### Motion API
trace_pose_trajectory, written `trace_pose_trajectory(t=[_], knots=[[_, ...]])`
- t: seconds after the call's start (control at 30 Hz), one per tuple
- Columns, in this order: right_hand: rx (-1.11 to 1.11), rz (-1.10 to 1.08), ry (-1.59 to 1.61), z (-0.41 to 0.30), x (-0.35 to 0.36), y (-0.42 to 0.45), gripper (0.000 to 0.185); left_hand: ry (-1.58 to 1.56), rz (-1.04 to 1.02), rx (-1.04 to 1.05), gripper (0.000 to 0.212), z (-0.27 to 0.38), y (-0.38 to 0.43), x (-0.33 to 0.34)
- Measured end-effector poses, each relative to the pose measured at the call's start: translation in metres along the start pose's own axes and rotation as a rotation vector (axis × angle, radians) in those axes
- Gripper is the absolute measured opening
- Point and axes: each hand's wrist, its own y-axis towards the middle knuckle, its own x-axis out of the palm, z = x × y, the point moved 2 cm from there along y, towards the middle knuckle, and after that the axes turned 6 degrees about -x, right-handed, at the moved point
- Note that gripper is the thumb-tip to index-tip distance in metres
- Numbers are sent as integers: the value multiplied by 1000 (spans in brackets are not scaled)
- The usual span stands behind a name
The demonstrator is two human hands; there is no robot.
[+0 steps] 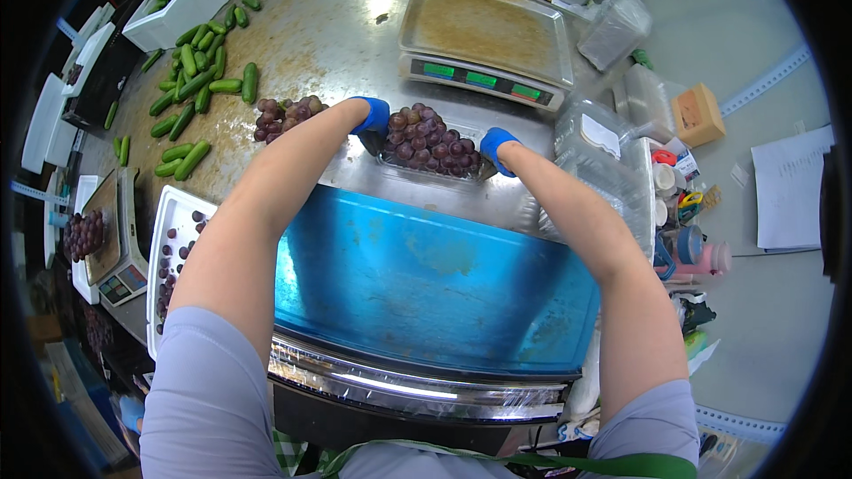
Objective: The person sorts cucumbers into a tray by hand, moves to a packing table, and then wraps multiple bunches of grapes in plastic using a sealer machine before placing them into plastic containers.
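A clear plastic tray (426, 177) heaped with a bunch of dark red grapes (432, 141) sits on the metal table in front of me. My left hand (373, 121), in a blue glove with a dark finger part, grips the tray's left end. At the right end, my right hand (496, 152), gloved the same way, has hold of the tray's side. The fingertips of both hands are mostly hidden. Just left of my left hand lies another bunch of grapes (283, 117), partly behind my forearm.
A digital scale (486, 40) stands behind the tray. A blue film wrapper (432, 279) lies nearest me. Cucumbers (196, 66) and a white foam box (183, 6) are far left, with another person's hand there. Stacked clear trays (592, 146) stand right; loose grapes lie in a foam tray (174, 203).
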Motion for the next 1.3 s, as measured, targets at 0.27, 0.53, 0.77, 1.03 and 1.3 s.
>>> trace_pose_trajectory(t=[0.27,0.53,0.77,1.03,1.3], knots=[[154,359,575,-14,-68,-108,24,-131,69,267,23,26,-82,-7],[21,329,1321,-80,-79,-258,16,-187,222,548,48,28,-234,39],[92,250,1435,-127,-14,-304,10,-280,34,384,29,-21,-252,110],[139,362,1370,-139,14,-315,14,-265,48,379,29,-33,-239,148],[152,510,1260,-135,37,-295,14,-258,89,440,33,-45,-240,155]])
